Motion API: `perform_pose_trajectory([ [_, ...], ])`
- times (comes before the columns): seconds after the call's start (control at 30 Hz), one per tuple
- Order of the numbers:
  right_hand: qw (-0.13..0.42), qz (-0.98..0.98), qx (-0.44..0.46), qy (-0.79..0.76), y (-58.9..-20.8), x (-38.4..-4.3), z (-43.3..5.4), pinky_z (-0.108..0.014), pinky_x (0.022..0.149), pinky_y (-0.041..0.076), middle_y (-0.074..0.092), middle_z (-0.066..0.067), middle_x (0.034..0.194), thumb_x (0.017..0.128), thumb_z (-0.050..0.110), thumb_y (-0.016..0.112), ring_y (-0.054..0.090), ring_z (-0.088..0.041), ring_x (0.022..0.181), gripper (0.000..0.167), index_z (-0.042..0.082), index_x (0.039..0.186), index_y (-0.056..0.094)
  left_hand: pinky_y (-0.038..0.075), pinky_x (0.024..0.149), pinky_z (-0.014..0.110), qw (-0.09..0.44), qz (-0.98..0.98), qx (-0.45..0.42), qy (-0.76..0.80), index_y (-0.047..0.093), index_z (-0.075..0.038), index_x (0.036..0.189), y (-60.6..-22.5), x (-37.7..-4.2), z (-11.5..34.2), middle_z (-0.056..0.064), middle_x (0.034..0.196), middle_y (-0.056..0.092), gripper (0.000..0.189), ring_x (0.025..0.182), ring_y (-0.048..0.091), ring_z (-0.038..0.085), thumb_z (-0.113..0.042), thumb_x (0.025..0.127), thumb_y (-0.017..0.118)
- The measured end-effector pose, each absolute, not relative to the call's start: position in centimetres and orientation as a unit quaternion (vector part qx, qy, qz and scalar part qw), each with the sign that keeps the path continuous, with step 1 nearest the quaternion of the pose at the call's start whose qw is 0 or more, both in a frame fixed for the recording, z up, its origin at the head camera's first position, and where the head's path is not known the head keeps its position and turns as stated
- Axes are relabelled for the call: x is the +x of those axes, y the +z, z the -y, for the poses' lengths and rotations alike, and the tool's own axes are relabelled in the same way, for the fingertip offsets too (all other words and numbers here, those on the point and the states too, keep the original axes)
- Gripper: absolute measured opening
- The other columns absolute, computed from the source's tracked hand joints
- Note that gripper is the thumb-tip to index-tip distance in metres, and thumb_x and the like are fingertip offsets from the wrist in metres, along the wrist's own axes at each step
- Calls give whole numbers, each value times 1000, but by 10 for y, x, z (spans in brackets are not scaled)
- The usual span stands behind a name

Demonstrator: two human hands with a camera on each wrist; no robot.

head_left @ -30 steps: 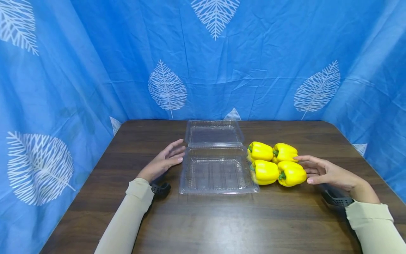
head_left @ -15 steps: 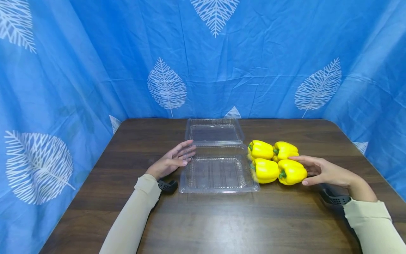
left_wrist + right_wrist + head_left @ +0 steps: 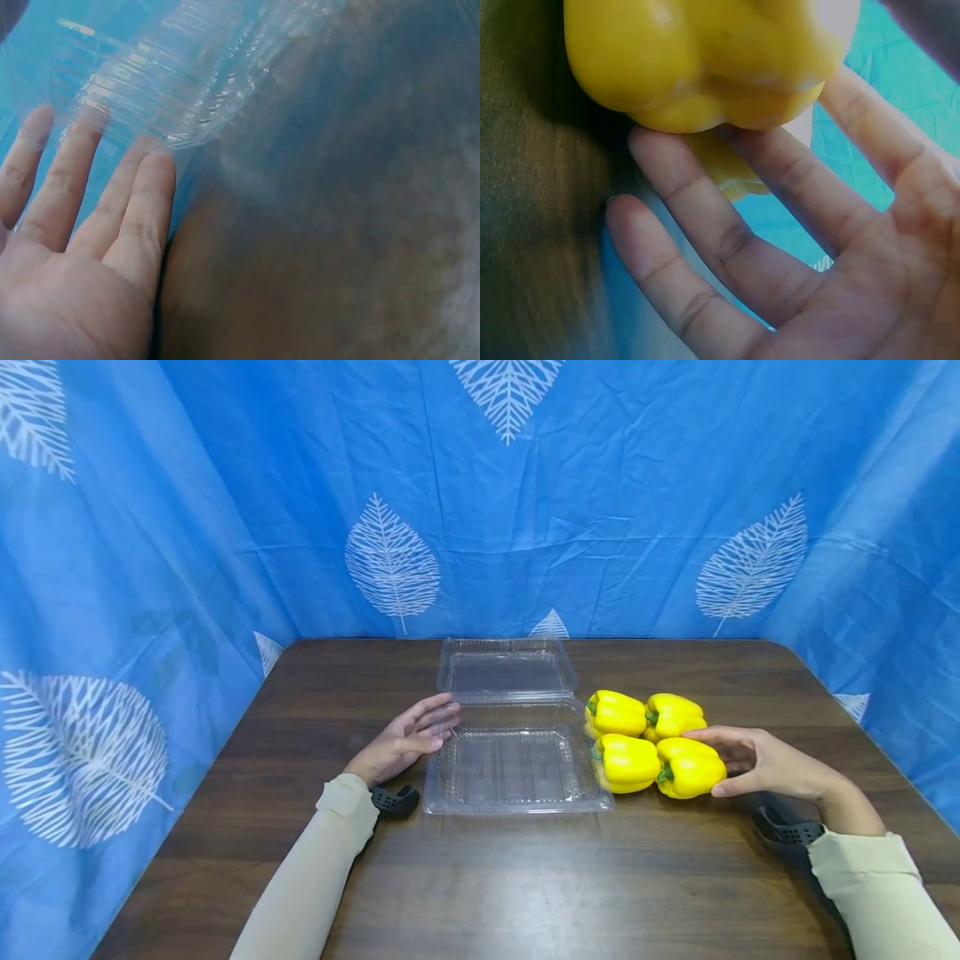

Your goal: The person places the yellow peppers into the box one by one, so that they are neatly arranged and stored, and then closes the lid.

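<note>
Several yellow bell peppers lie in two rows right of an opened clear plastic clamshell container (image 3: pixel 517 806). My right hand (image 3: pixel 776 767) is at the right end of the front right bell pepper (image 3: pixel 690 768), index finger along its far side and thumb by its near edge. In the right wrist view loosely extended fingers (image 3: pixel 682 169) reach to the underside of that pepper; its stem is hidden there. My left hand (image 3: pixel 405 743) is at the container's left side, fingers extended. The left wrist view shows its fingertips (image 3: pixel 157 172) at the ribbed clear wall; firm contact is hard to tell.
The container's lid (image 3: pixel 506 672) is folded back toward the table's far edge. Another front bell pepper (image 3: pixel 626 764) and two back ones, a left bell pepper (image 3: pixel 617 714) and a right bell pepper (image 3: pixel 673 714), sit close together. A blue leaf-print curtain (image 3: pixel 570 527) surrounds the dark wooden table (image 3: pixel 525 893).
My left hand has moved right to the container's side. My right hand has come slightly left, its index finger and thumb nearer the front right bell pepper. The peppers and container look unmoved.
</note>
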State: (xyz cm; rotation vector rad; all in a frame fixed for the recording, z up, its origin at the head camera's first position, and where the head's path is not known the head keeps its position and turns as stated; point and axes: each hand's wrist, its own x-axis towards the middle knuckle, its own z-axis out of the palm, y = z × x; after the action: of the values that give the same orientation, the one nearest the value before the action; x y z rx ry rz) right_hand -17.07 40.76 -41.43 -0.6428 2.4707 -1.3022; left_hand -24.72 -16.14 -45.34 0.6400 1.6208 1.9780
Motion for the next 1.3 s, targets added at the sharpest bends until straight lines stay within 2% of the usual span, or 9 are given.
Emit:
perform_pose_trajectory([
  [0.5,143,-826,-221,-499,-410,-165,-408,-28,89,64,66,22,138,90,-8,75,67,-2,118,62,13,148,64,41,124,32,214,-598,219,741,17,-1,172,-456,-245,158,27,176,23,76,163,22,44,1,107,57],
  [0.6,132,-821,-223,-509,-407,-164,-409,-28,89,64,66,22,139,90,-10,73,66,0,119,64,15,148,64,41,123,31,211,-601,216,740,18,-1,171,-455,-243,157,27,175,23,75,162,22,44,2,107,56],
  [0.77,118,-815,-225,-521,-404,-164,-409,-29,87,65,66,20,139,90,-13,72,65,1,121,66,18,148,64,40,125,34,207,-605,208,740,20,0,171,-453,-240,156,26,175,25,74,162,23,44,0,108,57],
  [0.97,114,-800,-238,-539,-400,-164,-409,-32,87,66,66,15,141,92,-15,68,67,-4,120,66,18,148,62,38,126,36,207,-608,199,740,20,-1,171,-452,-240,156,25,175,25,73,162,24,42,0,108,57],
  [1.3,72,-791,-254,-552,-401,-164,-404,-28,84,65,65,12,142,88,-23,66,68,-5,118,73,19,147,62,35,127,39,212,-612,199,736,20,-2,172,-452,-239,157,24,176,25,74,162,25,42,-3,109,59],
])
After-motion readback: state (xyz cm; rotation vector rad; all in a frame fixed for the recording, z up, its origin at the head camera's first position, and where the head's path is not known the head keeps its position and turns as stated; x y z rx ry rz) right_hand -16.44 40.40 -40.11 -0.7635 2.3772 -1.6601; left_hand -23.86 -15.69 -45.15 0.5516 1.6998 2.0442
